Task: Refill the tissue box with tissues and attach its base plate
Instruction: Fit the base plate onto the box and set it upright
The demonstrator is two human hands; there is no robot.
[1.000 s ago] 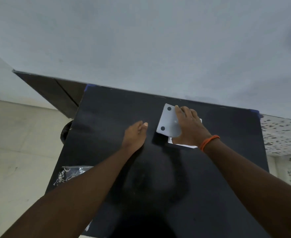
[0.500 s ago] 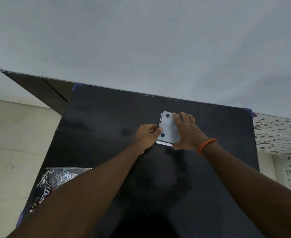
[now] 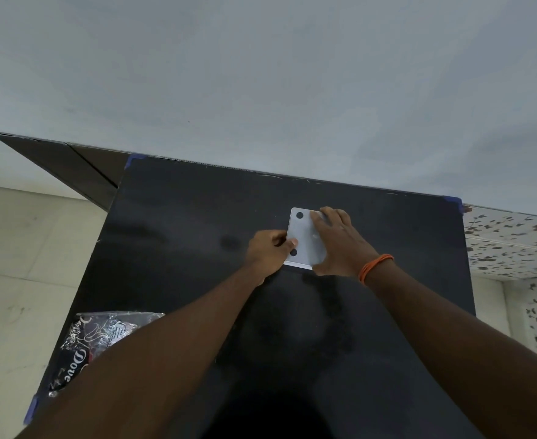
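1. While my right hand (image 3: 340,245) lies spread and flat on the white base plate (image 3: 305,236), its fingers reach across the plate's far right part and its palm covers the near right edge; it presses rather than grips, with nothing closed inside it.
2. My left hand (image 3: 271,250) sits at the plate's left edge, fingers curled, with the thumb tip on top of the plate between the two dark round dots on that side; the fingers beneath are hidden, so I can only say it pinches the edge there.
3. Around my right wrist is an orange band (image 3: 375,266).
4. Under the plate's near edge a thin white rim of the tissue box (image 3: 298,265) shows; the plate sits on top of it and hides the rest, and I cannot tell whether the plate is fully seated.
5. Box and plate rest on the black surface (image 3: 181,232), a little right of its middle and toward its far side.
6. At the near left corner of that surface lies a shiny dark printed packet (image 3: 102,334), partly hidden by my left forearm and well apart from the box.
7. Beyond the far edge rises a plain grey wall (image 3: 260,74); pale floor tiles (image 3: 23,264) lie to the left.
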